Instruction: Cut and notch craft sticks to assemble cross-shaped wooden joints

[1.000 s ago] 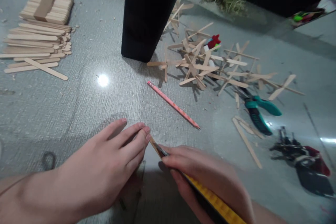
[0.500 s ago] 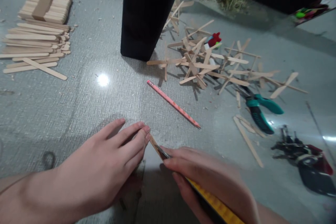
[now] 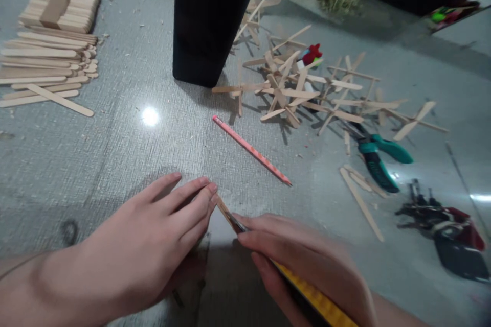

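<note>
The right grip [image 3: 303, 253] is wrapped around a yellow cutter [image 3: 316, 294], blade [image 3: 240, 226] against a wooden stick [image 3: 223, 208] near the pink pencil [image 3: 252, 150]; the left grip [image 3: 161, 235] touches that stick, whether pinching it cannot be told

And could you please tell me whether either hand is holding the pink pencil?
No, the pink pencil lies on the grey surface, apart from both the left hand and the right hand.
</note>
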`<state>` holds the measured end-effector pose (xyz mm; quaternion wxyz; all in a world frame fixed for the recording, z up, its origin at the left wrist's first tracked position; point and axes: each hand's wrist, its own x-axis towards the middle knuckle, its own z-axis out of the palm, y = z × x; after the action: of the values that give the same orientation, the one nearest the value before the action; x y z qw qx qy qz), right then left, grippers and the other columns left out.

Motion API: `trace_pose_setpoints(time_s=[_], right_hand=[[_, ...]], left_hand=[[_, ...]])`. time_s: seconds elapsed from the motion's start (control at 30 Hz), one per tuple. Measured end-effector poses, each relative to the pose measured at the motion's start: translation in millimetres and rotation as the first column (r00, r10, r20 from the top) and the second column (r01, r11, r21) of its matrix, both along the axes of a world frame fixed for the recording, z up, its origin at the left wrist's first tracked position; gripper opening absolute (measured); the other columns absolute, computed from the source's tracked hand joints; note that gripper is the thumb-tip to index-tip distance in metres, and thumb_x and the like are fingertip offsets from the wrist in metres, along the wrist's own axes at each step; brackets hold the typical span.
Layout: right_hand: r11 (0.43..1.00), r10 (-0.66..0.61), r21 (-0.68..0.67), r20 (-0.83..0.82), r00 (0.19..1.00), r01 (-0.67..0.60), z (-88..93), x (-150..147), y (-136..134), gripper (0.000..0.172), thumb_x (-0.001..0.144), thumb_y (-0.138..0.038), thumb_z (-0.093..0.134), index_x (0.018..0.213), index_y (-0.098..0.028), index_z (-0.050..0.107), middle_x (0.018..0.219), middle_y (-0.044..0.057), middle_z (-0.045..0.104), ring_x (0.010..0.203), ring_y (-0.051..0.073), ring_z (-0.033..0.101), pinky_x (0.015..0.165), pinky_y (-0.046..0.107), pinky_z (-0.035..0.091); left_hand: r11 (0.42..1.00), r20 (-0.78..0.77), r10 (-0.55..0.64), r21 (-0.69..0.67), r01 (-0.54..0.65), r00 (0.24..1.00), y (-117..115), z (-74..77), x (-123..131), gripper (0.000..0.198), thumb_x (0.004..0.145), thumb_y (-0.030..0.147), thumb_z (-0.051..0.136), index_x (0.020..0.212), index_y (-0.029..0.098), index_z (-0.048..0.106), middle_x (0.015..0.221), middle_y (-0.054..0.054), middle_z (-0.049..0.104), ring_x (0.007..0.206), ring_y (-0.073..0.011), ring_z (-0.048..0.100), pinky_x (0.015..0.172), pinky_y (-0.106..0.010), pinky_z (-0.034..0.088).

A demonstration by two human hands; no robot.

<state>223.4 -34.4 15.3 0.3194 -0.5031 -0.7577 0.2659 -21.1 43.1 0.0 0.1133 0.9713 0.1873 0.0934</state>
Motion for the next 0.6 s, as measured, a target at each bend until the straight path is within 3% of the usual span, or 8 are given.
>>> trace_pose_setpoints(time_s=[0.1,0.27,0.6], right_hand=[[0.998,0.013,0.069,0.041,0.999,-0.016,-0.8,1.9,1.6,0.029,0.088,-0.003,0.054,0.105,-0.024,0.065,0.082,0.0,0.077,0.062,0.012,0.071,0.06,0.022,0.059],[0.999,-0.017,0.041,0.012,1.0,0.016,-2.3,3.6,3.0,0.03,0.088,-0.006,0.054,0.107,-0.027,0.061,0.09,-0.002,0.08,0.074,0.011,0.078,0.069,0.017,0.062],[0.998,-0.027,0.052,0.041,0.999,0.025,-2.3,1.1,7.7,0.026,0.088,-0.005,0.055,0.103,-0.025,0.063,0.087,-0.003,0.08,0.073,0.009,0.079,0.072,0.012,0.061]], left_hand=[[1.0,0.008,0.004,-0.029,-0.004,1.0,0.6,0.4,0.4,0.047,0.104,0.044,0.056,0.137,0.012,0.064,0.152,-0.008,0.063,0.142,-0.0283,0.054,0.122,-0.045,0.029],[0.998,0.022,0.009,-0.066,-0.008,1.0,-0.5,-2.1,-1.6,0.049,0.105,0.043,0.054,0.142,0.011,0.061,0.155,-0.008,0.061,0.145,-0.0285,0.052,0.125,-0.045,0.026],[0.998,0.023,0.012,-0.056,-0.011,1.0,-1.2,-1.2,0.3,0.051,0.099,0.042,0.063,0.14,0.01,0.062,0.155,-0.009,0.061,0.143,-0.0289,0.053,0.123,-0.046,0.028]])
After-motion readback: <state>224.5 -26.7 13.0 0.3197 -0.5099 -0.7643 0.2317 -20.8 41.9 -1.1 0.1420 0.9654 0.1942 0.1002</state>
